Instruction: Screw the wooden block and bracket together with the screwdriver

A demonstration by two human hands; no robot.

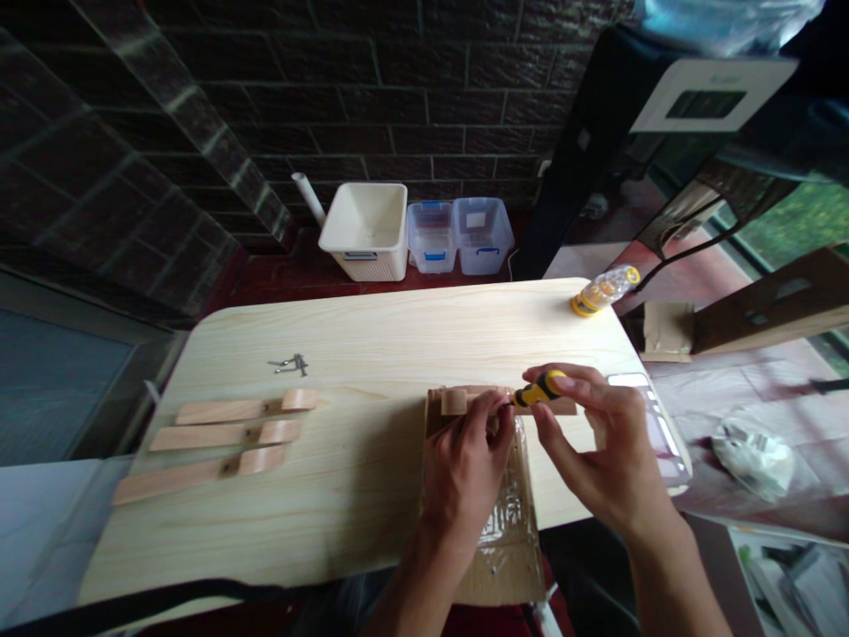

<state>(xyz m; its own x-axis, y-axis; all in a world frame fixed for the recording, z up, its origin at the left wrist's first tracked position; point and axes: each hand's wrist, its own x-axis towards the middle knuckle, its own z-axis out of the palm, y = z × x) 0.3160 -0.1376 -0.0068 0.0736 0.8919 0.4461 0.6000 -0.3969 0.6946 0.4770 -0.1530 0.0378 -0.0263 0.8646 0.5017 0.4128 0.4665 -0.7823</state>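
My right hand (597, 442) holds a yellow and black screwdriver (540, 387) by its handle, between thumb and fingers. The screwdriver's shaft points left toward the fingertips of my left hand (468, 460). My left hand is closed in a pinch at the tip, beside a wooden piece (455, 402) with a block on it; what it pinches is too small to tell. Under that wooden piece and my left hand lies a cardboard box (500, 575) wrapped in clear tape, at the table's front edge.
Three wooden pieces (212, 435) lie at the left of the table (371, 336), with several screws (295, 363) behind them. A clear bottle with yellow ends (603, 290) is at the back right, a phone (653, 425) at the right edge. Bins (371, 221) stand beyond.
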